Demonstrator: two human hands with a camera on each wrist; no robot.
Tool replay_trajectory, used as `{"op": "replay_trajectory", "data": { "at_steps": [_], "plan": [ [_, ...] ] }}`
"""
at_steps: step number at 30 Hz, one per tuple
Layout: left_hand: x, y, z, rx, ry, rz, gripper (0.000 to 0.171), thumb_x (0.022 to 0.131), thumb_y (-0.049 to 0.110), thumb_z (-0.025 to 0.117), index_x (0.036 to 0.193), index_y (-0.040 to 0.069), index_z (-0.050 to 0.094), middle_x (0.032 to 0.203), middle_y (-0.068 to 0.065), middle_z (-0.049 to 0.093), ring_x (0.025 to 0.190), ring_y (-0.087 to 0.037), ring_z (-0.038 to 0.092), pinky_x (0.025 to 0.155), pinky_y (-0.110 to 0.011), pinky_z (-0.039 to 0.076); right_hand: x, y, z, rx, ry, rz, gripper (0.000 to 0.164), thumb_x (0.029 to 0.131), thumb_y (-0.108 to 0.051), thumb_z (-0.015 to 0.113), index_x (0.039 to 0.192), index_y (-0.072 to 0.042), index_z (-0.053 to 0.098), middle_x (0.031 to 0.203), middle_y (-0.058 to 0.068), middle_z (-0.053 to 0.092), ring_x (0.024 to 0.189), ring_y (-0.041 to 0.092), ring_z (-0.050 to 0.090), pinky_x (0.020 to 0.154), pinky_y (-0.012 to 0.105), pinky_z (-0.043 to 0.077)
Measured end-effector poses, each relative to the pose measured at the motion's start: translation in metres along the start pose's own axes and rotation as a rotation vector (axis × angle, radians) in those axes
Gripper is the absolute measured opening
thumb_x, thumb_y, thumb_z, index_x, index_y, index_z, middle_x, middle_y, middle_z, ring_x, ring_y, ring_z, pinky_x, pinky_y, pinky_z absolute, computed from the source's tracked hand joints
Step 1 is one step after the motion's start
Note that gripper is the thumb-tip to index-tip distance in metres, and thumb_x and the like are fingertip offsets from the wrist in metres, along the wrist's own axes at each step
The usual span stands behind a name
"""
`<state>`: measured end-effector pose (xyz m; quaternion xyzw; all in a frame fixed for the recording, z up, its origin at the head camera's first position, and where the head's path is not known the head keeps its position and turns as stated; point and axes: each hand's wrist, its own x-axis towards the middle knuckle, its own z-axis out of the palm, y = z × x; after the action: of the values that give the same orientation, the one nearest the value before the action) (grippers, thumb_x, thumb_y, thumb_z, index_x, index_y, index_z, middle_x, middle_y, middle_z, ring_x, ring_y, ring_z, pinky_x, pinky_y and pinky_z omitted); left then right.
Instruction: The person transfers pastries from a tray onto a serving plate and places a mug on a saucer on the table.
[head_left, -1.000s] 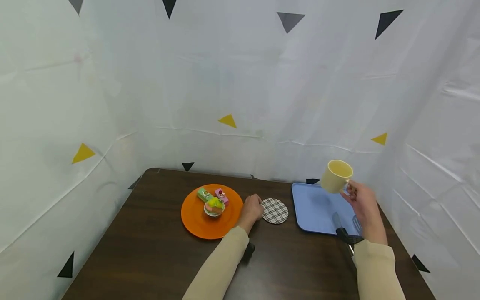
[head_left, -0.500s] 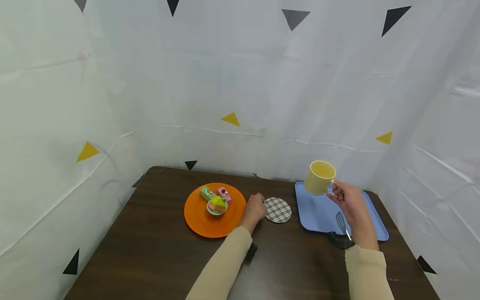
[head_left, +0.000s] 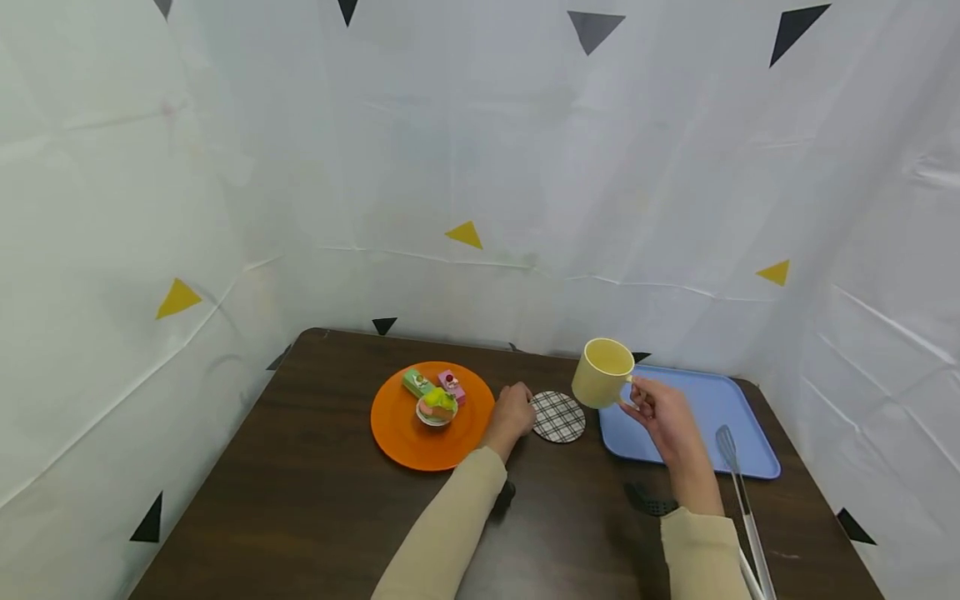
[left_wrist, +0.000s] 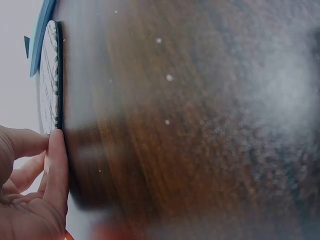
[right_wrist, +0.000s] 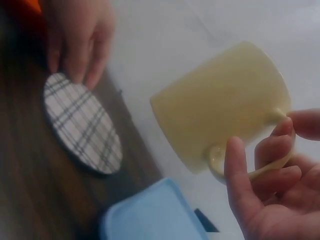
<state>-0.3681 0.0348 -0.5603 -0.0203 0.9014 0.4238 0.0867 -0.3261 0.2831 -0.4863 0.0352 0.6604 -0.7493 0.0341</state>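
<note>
A pale yellow mug (head_left: 602,374) hangs in the air over the left part of the blue tray, and my right hand (head_left: 663,417) holds it by its handle. In the right wrist view the fingers curl round the mug's handle (right_wrist: 272,167). A round plaid coaster (head_left: 558,417) lies on the table to the left of the tray. My left hand (head_left: 512,415) pinches the coaster's near-left edge between thumb and fingers, as the left wrist view shows at the coaster's rim (left_wrist: 52,75).
Left of the coaster is an orange plate (head_left: 397,433) with a cupcake (head_left: 437,408) and two small toy-like cakes (head_left: 418,383). A whisk (head_left: 738,479) lies across the front edge of the blue tray (head_left: 720,400). A black slotted utensil (head_left: 645,501) is partly hidden by the right arm.
My right hand has carried the mug leftward and slightly lower, from above the tray toward the coaster. The left hand has stayed at the coaster's edge. The view has shifted slightly.
</note>
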Motion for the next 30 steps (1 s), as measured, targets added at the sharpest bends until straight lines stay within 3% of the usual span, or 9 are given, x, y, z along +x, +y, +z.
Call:
{"op": "replay_trajectory", "data": {
  "at_steps": [11, 17, 21, 30],
  "plan": [
    [0.006, 0.000, 0.002, 0.061, 0.021, -0.023, 0.021, 0.105, 0.006, 0.062, 0.125, 0.004, 0.068, 0.128, -0.013, 0.066, 0.117, -0.029, 0.063, 0.111, -0.046, 0.053, 0.005, 0.035, 0.027, -0.042, 0.016, 0.055, 0.044, 0.111, -0.022, 0.057, 0.069, -0.010, 0.055, 0.070, -0.002, 0.051, 0.069, 0.013, 0.048, 0.088, 0.031, 0.064],
    [0.003, 0.003, 0.004, 0.066, 0.020, -0.002, 0.024, 0.106, 0.007, 0.061, 0.128, 0.003, 0.068, 0.130, -0.015, 0.066, 0.123, -0.030, 0.064, 0.114, -0.046, 0.052, 0.010, 0.050, 0.033, -0.086, 0.025, 0.084, 0.034, 0.111, -0.023, 0.058, 0.081, -0.007, 0.063, 0.076, -0.002, 0.056, 0.071, 0.012, 0.054, 0.089, 0.034, 0.063],
    [0.001, 0.004, 0.006, 0.082, 0.026, 0.015, 0.024, 0.106, 0.008, 0.063, 0.128, 0.002, 0.069, 0.129, -0.015, 0.066, 0.123, -0.030, 0.064, 0.113, -0.046, 0.053, 0.010, 0.055, 0.036, -0.111, 0.016, 0.093, 0.030, 0.110, -0.025, 0.060, 0.087, -0.005, 0.064, 0.081, -0.001, 0.058, 0.075, 0.012, 0.055, 0.091, 0.035, 0.062],
    [0.002, 0.003, 0.001, 0.102, 0.044, 0.028, 0.023, 0.104, 0.007, 0.064, 0.126, 0.001, 0.069, 0.126, -0.017, 0.065, 0.120, -0.032, 0.064, 0.110, -0.046, 0.054, 0.008, 0.058, 0.042, -0.177, 0.028, 0.120, 0.034, 0.110, -0.026, 0.056, 0.081, -0.009, 0.062, 0.076, -0.004, 0.057, 0.073, 0.010, 0.057, 0.081, 0.027, 0.060]
  ]
}}
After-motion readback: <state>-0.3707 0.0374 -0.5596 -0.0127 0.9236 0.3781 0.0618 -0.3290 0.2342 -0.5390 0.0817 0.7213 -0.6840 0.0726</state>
